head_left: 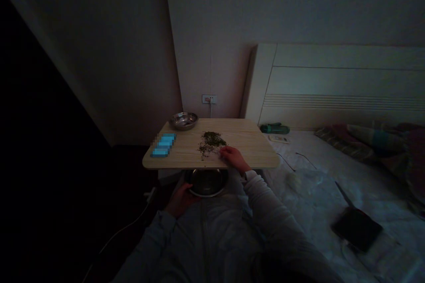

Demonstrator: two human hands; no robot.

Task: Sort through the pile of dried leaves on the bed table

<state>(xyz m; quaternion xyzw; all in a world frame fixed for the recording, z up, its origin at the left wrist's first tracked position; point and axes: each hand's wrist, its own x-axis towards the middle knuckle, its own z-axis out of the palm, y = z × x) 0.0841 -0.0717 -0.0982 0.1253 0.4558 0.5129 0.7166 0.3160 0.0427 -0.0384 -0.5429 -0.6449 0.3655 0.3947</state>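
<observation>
Gripping the rim of a lower bowl at its eight o'clock, the left hand is hooking its thumb over the edge, its other fingers hiding beneath. The lower bowl is sitting at six o'clock from the middle of a small table, and the tabletop's near edge is covering its far rim; the inside is showing so dark that I cannot tell whether anything is lying in it. Both sleeves are running off past the bottom of the view. Farther out, the right hand is bending over the tabletop, its thumb and fingertips drawing close in a narrow pinch, and whether they are holding a bit of the dark green flakes I cannot tell. Those flakes are lying loose on the wood around the tabletop's middle, heaping toward twelve o'clock and scattering toward seven, with the right hand reaching their four o'clock edge. At nine o'clock a device is glowing blue, its screen blurred into squares. Beyond it, at ten o'clock, a metal upper bowl is standing near the corner, its inside too dim for making out. On the bed at three o'clock, a pale remote and a shadowy green object are lying. Farthest, at twelve o'clock, a wall socket is feeding a cord that is disappearing behind the table.
</observation>
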